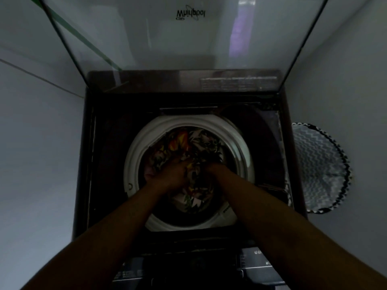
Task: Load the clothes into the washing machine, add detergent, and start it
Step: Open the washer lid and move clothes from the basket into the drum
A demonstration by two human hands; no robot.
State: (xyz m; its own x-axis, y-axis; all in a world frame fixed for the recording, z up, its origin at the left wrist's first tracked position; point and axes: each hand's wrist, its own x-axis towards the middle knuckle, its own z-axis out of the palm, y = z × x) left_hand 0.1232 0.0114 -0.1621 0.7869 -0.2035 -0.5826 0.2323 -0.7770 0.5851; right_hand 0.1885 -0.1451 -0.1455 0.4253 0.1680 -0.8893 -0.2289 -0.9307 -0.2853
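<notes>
Standing open against grey walls, a dark top-loading washing machine [186, 164] is seen from above, its glass lid [184, 38] raised upright at the back. A white drum rim [134, 155] is ringed round the opening, and a floral-printed garment [194, 151] is bunched inside the drum. To the machine's right, a round laundry basket [318, 168] with a zigzag pattern is set on the floor, just beside the cabinet. The control panel [257, 262] is glimpsed at the near edge. The left hand [167, 174] and the right hand [211, 169] are sunk into the fabric; whether fingers are curled or flat cannot be told in the dim light.
</notes>
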